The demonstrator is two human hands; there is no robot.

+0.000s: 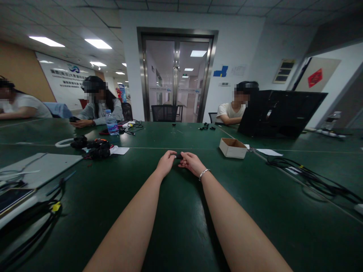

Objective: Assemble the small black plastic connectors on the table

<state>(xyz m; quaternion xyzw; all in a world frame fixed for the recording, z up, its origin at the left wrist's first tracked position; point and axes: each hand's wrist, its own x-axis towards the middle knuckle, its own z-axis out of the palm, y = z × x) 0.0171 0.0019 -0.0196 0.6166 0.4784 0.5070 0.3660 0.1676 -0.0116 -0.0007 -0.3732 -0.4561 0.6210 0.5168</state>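
My left hand (166, 164) and my right hand (194, 164) meet over the green table (181, 211), both with closed fingers. Between their fingertips is a small, dark, short piece (178, 156), one end pinched by each hand. A bit of something light shows at its left end, but its exact kind is too small to make out. A silver bracelet (204, 174) circles my right wrist. Farther back on the table lie several small black pieces (208, 127), and one more black piece (174, 124) sits left of them.
An open cardboard box (231, 150) stands right of my hands. To the left are black gear (98, 148), a water bottle (112, 124) and a grey panel (53, 166). Black cables (312, 177) and a monitor (280, 113) occupy the right. Several people sit around the table.
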